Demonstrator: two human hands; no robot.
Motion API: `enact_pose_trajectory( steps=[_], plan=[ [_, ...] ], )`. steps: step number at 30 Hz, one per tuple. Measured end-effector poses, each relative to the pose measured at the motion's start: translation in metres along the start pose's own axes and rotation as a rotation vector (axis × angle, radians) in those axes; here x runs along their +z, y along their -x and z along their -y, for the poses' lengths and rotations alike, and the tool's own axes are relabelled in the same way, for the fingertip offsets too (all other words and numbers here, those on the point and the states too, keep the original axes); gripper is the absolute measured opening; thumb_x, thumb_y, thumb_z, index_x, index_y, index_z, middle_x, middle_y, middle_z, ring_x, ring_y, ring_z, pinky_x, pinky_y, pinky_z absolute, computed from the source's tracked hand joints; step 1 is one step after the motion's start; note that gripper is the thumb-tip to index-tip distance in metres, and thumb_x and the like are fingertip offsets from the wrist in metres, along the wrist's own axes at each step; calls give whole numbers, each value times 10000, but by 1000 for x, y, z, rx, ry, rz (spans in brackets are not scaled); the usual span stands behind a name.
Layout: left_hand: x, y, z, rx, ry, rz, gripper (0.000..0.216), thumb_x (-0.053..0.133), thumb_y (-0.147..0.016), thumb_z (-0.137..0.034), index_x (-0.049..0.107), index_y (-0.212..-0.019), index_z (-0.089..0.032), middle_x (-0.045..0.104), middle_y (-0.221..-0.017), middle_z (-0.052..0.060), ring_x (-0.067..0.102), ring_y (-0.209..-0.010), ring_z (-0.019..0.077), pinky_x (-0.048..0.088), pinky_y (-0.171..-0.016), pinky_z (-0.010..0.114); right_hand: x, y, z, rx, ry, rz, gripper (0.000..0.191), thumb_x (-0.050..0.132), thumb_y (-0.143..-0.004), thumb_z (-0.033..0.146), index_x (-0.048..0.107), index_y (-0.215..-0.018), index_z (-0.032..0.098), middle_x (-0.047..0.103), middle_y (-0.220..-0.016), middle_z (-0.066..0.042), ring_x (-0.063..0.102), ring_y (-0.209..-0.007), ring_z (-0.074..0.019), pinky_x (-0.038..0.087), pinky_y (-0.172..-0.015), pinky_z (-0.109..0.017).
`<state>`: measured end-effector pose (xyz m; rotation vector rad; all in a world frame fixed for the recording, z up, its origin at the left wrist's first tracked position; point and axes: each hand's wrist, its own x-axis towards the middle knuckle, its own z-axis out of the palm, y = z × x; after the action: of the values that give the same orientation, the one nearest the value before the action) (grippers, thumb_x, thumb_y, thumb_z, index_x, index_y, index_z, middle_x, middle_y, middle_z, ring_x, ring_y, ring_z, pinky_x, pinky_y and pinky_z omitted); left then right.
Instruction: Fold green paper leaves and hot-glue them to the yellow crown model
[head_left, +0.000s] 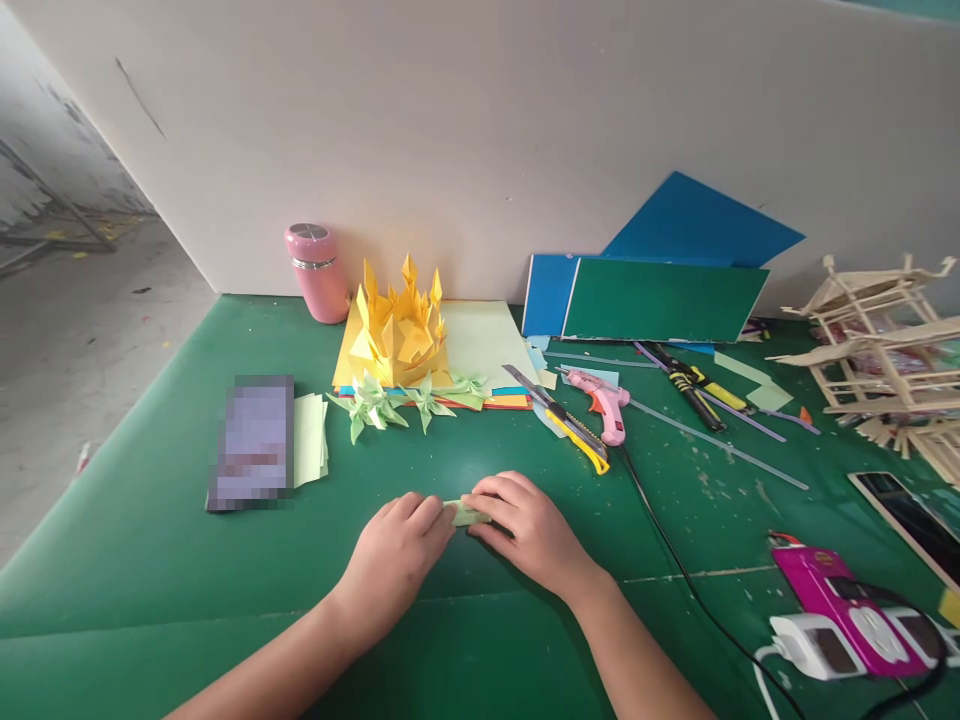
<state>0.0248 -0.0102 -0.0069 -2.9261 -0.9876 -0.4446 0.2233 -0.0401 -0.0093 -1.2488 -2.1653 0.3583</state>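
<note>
Left hand (397,550) and right hand (529,525) pinch the two ends of a small pale green paper piece (466,514), over the near part of the green tabletop (480,640); whether it touches the surface cannot be told. Beyond it, to the right, a yellow-handled utility knife (570,425) lies just beside a pink hot glue gun (613,415). Farther left, green origami flowers (373,405) lie before a yellow paper crown (397,345), and past these a pink tumbler (320,282) stands by the pale wall (450,150).

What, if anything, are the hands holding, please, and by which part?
A pale green paper, its left end in the left hand, its right end in the right hand.
</note>
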Motion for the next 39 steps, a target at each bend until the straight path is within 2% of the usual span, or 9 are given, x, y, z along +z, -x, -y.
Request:
enact_pose_trajectory(
  steps=[4,10,13,16,18,20,25,28,39],
  plan=[
    [2,-2,1,-25,-8,25,294,402,-910,-101,592,-1106,-209,607,-756,25,563,-629,174,480,-562,290,4,-5,-1,-39,83,-41,224,448,-954,234,662,-992,178,667,-852,-70,562,-784,-187,494,-688,-317],
    [-8,-10,3,-115,216,24,201,459,-905,-191,660,-920,-193,691,-877,60,627,-751,212,519,-672,339,9,-16,6,17,118,-85,317,379,-966,213,640,-791,175,652,-754,-62,557,-704,-189,458,-631,-308],
    [-17,-20,11,-304,473,31,224,450,-886,-171,671,-867,-199,719,-868,49,648,-815,215,516,-737,340,7,-25,10,123,-62,-99,283,396,-957,225,626,-797,187,664,-753,-44,588,-700,-174,467,-631,-285],
    [-22,-33,20,-608,851,136,218,471,-869,-279,664,-832,-185,717,-749,35,676,-722,207,525,-661,324,5,-40,11,289,-288,-198,199,448,-920,262,628,-871,192,673,-805,-47,616,-687,-165,488,-599,-264],
    [-22,-41,25,-783,1114,122,232,511,-836,-347,657,-832,-166,703,-692,30,674,-666,186,527,-613,296,5,-50,10,404,-471,-279,181,522,-866,305,611,-976,192,665,-842,-51,629,-700,-166,512,-598,-259],
    [-20,-44,27,-856,1271,83,256,562,-794,-382,661,-846,-151,704,-691,34,657,-636,164,512,-586,271,9,-57,7,445,-676,-316,256,569,-815,331,580,-1027,188,645,-829,-39,624,-669,-155,531,-613,-263],
    [-14,-43,27,-877,1403,56,318,631,-720,-433,672,-815,-133,682,-630,22,572,-525,115,449,-519,232,22,-56,0,428,-987,-255,319,615,-774,385,559,-1035,211,573,-776,3,553,-614,-115,506,-552,-225],
    [-12,-41,25,-872,1390,23,354,639,-688,-483,673,-789,-145,648,-565,-3,506,-455,101,409,-478,227,23,-52,-3,405,-1093,-220,357,659,-754,368,559,-1066,227,560,-786,12,541,-656,-111,501,-602,-223],
    [-9,-41,19,-906,1359,-46,386,646,-655,-546,657,-661,-161,659,-535,14,566,-461,128,478,-502,249,25,-52,-4,455,-1041,-234,226,623,-783,306,569,-992,239,540,-753,15,537,-619,-120,505,-588,-252]
  ],
)
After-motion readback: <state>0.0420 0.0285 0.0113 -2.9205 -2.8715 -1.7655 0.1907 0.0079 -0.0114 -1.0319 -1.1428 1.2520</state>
